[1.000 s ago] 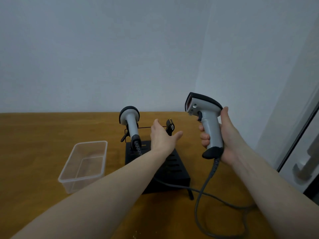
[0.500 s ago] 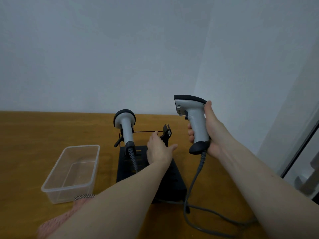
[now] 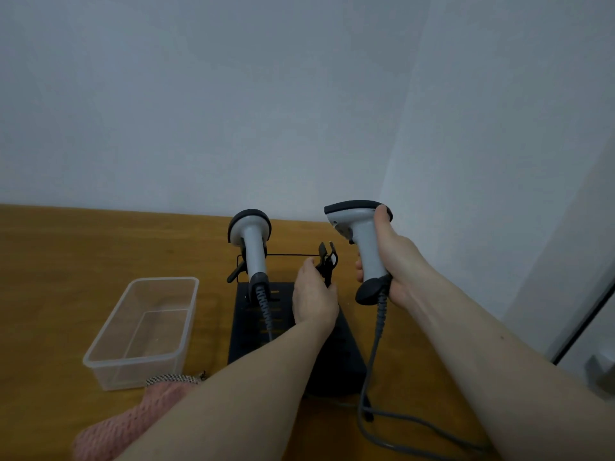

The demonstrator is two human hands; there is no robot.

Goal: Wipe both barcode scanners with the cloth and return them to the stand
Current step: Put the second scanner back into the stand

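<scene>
Your right hand [image 3: 392, 261] has its fingers clamped on the grey corded barcode scanner [image 3: 361, 247], upright, right of the black metal stand [image 3: 253, 331]. Your left hand [image 3: 314, 301] touches the stand's empty right cradle [image 3: 327, 261]; finger state: cannot tell. Second grey scanner [image 3: 251, 247] sits docked left of those fingers. Pink cloth [image 3: 133, 424] lies near you on the wooden table [image 3: 66, 261].

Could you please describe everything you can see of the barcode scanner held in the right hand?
The held scanner is a pistol-shaped unit that looks like light grey plastic, with a black cap over its head and a black foot at the base of the handle. It stands roughly upright in the air, head pointing left, to the right of the black stand and clear of it. The right hand wraps the handle, thumb up at the head. A grey cable hangs from the foot down to the wooden table.
</scene>
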